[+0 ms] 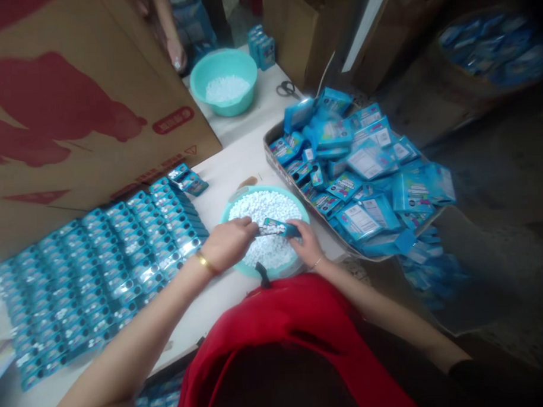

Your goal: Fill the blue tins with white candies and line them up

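Observation:
Over a light-green basin (226,212) of small white pellets (268,254), a small blue box (279,227) lies between my hands. White pellets show in its open side. My left hand (232,240) is closed at the box's left end, with the fingertips pinched together. My right hand (307,245) has its thumb and fingers around the right end. The fingers partly hide both ends of the box.
Rows of filled blue boxes (122,256) stand at left, before a large carton (72,115). A tray heaped with flat blue packets (363,164) is at right. Farther back are a second basin (226,104), scissors (286,89) and another person's hand (176,54).

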Demonstrator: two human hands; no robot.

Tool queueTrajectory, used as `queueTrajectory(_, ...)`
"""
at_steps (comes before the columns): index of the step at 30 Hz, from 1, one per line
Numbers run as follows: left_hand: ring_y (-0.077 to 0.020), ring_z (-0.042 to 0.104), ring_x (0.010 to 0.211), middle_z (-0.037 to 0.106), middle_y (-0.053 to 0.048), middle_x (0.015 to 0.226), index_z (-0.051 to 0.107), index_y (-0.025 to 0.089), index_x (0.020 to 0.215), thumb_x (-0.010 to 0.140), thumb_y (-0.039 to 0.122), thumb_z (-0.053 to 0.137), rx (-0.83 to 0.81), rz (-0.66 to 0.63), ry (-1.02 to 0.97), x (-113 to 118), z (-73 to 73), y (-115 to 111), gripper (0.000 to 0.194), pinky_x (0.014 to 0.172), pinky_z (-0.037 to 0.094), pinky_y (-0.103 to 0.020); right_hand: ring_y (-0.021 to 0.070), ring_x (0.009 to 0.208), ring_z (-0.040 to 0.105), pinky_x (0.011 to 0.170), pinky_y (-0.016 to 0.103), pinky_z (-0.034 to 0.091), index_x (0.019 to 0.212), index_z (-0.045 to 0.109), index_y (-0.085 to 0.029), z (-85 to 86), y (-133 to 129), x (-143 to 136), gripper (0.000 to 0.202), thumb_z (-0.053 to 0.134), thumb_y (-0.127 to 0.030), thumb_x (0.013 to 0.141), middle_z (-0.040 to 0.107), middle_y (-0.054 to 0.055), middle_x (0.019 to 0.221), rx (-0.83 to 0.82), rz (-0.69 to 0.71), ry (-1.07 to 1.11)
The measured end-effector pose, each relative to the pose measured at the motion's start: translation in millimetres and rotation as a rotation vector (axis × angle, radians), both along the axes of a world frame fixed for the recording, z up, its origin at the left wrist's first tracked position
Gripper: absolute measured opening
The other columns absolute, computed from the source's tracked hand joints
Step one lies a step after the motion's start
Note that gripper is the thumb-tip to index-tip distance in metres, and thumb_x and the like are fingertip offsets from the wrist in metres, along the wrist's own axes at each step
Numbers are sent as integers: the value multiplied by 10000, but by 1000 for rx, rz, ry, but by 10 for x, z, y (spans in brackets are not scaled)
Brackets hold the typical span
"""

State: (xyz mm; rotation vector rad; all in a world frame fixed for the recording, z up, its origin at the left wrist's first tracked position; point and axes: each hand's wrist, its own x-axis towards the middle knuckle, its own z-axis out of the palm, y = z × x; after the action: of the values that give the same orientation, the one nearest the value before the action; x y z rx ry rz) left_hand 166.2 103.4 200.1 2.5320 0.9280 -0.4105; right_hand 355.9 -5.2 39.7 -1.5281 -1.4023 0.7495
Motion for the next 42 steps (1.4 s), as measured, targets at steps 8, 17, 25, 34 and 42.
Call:
queueTrajectory(8, -224, 539, 842, 562, -82, 863, 590, 198, 934, 903, 140, 379, 202, -15, 73, 83, 130, -122, 221, 709, 452, -334, 256, 1111, 560, 984, 438, 439, 1177, 542, -238, -116, -17, 27, 382, 540, -187, 799, 616, 90, 1165, -3, -27, 19)
queueTrajectory(17, -236, 562, 987, 591, -104, 1017, 576, 173, 1002, 879, 166, 449, -95, 339, -9, -285, -1612, -55, 177, 842, 457, -342, 251, 1091, 563, 984, 412, 431, 1186, 515, -255, 15, -105, 210, 376, 603, -330, 827, 614, 76, 1136, -106, -165, 108)
queueTrajectory(25, -185, 591, 942, 622, -69, 1066, 555, 183, 1112, 882, 271, 491, -235, 374, -267, -98, -1868, -154, 254, 879, 466, -311, 248, 1078, 552, 999, 417, 412, 1179, 508, -236, -24, -145, 217, 428, 641, -395, 803, 597, 77, 1138, -115, -266, 139)
queueTrajectory(34, -148, 570, 793, 608, -58, 935, 558, 171, 1098, 918, 315, 469, -214, 205, -434, -506, -630, 52, 247, 767, 473, -291, 259, 1071, 574, 947, 439, 464, 1178, 519, -222, -85, -64, 177, 363, 575, -236, 819, 610, 98, 1134, 2, -152, -25)
queueTrajectory(42, -196, 583, 803, 608, -90, 913, 591, 145, 962, 932, 203, 404, 94, -104, 40, 15, 49, -26, 198, 641, 471, -297, 269, 1112, 561, 995, 477, 444, 1177, 529, -216, -52, 6, 16, 425, 510, -111, 766, 617, 106, 1154, 92, -27, -116)
